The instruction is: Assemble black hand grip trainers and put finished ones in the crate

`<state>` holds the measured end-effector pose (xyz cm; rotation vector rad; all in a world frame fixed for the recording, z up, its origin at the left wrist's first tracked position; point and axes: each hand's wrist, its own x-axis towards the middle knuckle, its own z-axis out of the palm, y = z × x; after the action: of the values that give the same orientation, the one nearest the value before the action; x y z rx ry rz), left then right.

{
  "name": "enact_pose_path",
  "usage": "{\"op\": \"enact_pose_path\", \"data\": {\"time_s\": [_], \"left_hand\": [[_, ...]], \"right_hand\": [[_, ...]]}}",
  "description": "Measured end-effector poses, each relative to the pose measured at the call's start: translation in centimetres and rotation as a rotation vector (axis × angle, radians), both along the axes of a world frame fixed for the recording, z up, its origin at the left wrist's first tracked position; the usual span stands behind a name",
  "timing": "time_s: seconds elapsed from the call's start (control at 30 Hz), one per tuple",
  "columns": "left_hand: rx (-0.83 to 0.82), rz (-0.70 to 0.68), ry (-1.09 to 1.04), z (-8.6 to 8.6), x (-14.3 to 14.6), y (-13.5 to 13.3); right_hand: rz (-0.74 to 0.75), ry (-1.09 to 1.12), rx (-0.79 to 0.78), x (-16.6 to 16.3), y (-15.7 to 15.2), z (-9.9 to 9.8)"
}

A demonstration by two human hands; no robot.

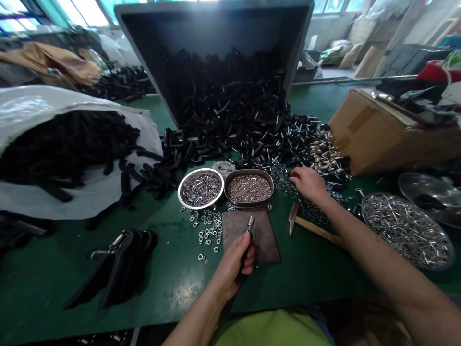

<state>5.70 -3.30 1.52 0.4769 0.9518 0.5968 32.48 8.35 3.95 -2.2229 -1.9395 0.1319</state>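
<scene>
My left hand (234, 262) is closed around a dark piece over the brown mat (268, 245). A coiled metal spring (250, 221) sticks up from its top; most of the piece is hidden in my palm. Out to the right, my right hand (310, 185) reaches into a scatter of thin metal rings (279, 175). Its fingers are pinched together, and whatever is between them is too small to make out. Close by lies a hammer (319, 230) with a wooden handle, partly under my right forearm. Small metal eyelets (209, 228) are spread left of the mat.
Behind the mat stand a round bowl (183, 199) of metal parts and an oval tin (248, 204) of tiny rivets. A grey bin (144, 62) spills black pieces. Black handles (115, 274) are stacked at left. A pan (448, 262) of pins and a cardboard box (378, 129) are at right.
</scene>
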Motion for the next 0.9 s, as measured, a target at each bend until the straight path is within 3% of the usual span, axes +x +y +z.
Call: {"op": "enact_pose_path", "data": {"time_s": [0.13,0.37,0.47,0.53,0.67,0.9], "left_hand": [[-0.033,0.108,-0.066,-0.6,-0.2,0.1],[-0.212,0.256,-0.163,-0.2,-0.4,1.5],[-0.263,0.341,-0.282,0.0,-0.5,2.1],[-0.244,0.388,-0.339,0.0,-0.5,2.3],[-0.174,0.416,-0.374,-0.1,-0.2,2.3],[-0.057,0.497,-0.356,1.1,0.5,1.3]], "right_hand": [[-0.044,-0.152,-0.039,2.8,2.0,-0.7],[-0.027,-0.227,-0.094,3.9,0.7,-0.3],[0.08,-0.14,0.078,1.7,-1.8,1.2],[0.231,0.08,0.215,-0.9,-4.3,2.3],[0.501,0.519,0.208,-6.8,-9.3,3.6],[0.697,0.489,0.396,-11.5,-11.4,2.7]]}}
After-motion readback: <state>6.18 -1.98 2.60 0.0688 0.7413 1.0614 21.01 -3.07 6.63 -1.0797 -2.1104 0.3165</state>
